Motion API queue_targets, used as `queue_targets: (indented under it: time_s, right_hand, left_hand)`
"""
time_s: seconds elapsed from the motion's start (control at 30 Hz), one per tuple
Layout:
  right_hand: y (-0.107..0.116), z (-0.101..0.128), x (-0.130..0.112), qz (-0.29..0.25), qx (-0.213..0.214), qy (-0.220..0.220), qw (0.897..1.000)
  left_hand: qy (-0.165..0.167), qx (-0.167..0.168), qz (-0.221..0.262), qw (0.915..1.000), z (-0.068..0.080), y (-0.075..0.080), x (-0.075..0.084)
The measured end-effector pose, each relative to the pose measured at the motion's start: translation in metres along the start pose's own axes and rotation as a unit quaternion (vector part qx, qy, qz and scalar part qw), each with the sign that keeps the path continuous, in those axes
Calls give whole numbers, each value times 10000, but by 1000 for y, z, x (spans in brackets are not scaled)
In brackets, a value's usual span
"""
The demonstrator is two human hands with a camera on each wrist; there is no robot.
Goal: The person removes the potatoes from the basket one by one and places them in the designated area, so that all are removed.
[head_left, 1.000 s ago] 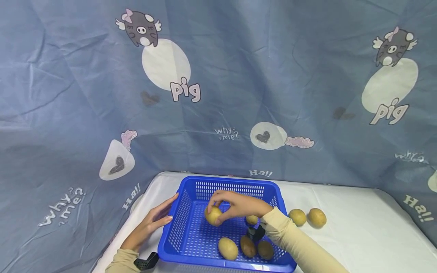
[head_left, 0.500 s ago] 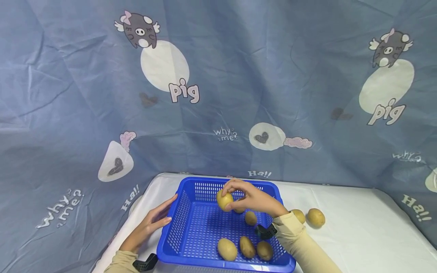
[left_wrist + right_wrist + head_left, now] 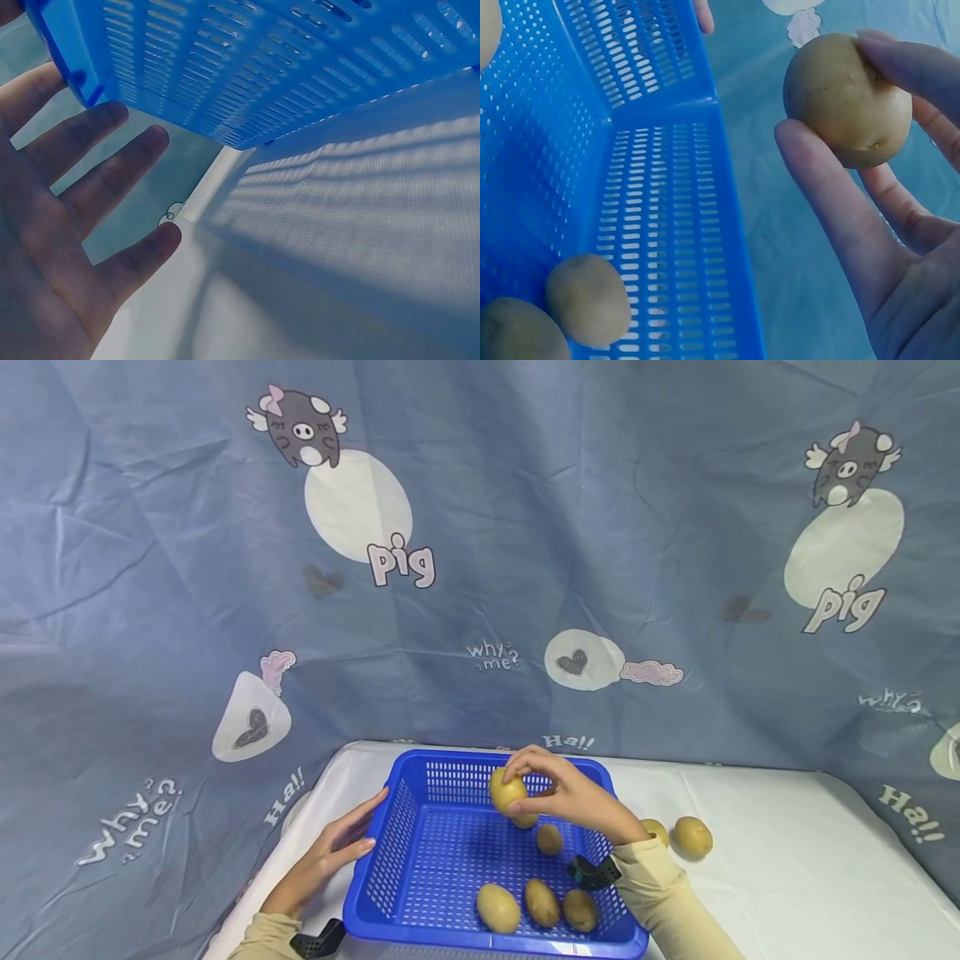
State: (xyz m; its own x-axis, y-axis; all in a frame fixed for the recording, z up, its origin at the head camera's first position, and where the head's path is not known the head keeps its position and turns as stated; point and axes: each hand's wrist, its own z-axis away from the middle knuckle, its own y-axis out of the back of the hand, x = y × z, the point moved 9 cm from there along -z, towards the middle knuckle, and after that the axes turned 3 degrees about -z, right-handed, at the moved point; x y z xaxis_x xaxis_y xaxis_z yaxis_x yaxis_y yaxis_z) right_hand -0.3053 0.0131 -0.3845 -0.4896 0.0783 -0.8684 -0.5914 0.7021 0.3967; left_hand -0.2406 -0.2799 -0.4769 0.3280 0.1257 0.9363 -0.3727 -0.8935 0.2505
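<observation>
My right hand [image 3: 573, 797] pinches a yellow potato [image 3: 505, 790] between thumb and fingers, raised over the far part of a blue plastic basket [image 3: 450, 860]. In the right wrist view the held potato [image 3: 847, 97] appears above and beyond the basket's slotted wall [image 3: 667, 225]. My left hand [image 3: 330, 853] rests at the basket's left rim, its fingers spread and fairly straight. The left wrist view shows that hand [image 3: 52, 217] from the palm side, fingertips against the blue edge. Several potatoes lie in the basket, among them a pale one [image 3: 498, 908] and a small one [image 3: 550, 840].
Two potatoes, one farther right [image 3: 693, 837] and one partly behind the right forearm [image 3: 655, 830], lie on the white cloth [image 3: 780, 860] right of the basket. A blue printed curtain [image 3: 450, 610] hangs behind. Each wrist wears a black device.
The right hand has moved up, right and away with its potato, from over the basket's middle toward the far side. Potatoes beneath show more. The left hand stays at the rim.
</observation>
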Motion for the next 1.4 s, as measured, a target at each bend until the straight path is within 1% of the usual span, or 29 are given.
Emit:
queue_targets:
  time_s: [0.3, 0.6, 0.7, 0.9, 1.17, 1.4]
  right_hand:
    - [18, 13, -2, 173, 315, 165, 9992]
    - [35, 30, -3, -53, 663, 465, 9967]
    - [40, 37, -1, -136, 768, 490, 9958]
    - [52, 52, -2, -191, 1042, 403, 9936]
    - [65, 69, -5, 6, 1341, 497, 9897]
    - [76, 85, -4, 230, 1498, 499, 9872]
  left_hand:
    - [0, 12, 43, 10000, 0, 1, 0]
    - [-98, -5, 1, 10000, 0, 1, 1]
    - [-135, -36, 17, 9999, -1, 1, 2]
    - [-125, -30, -11, 9999, -1, 0, 1]
    - [-172, -32, -35, 9998, -1, 1, 2]
    - [48, 20, -28, 10000, -1, 1, -2]
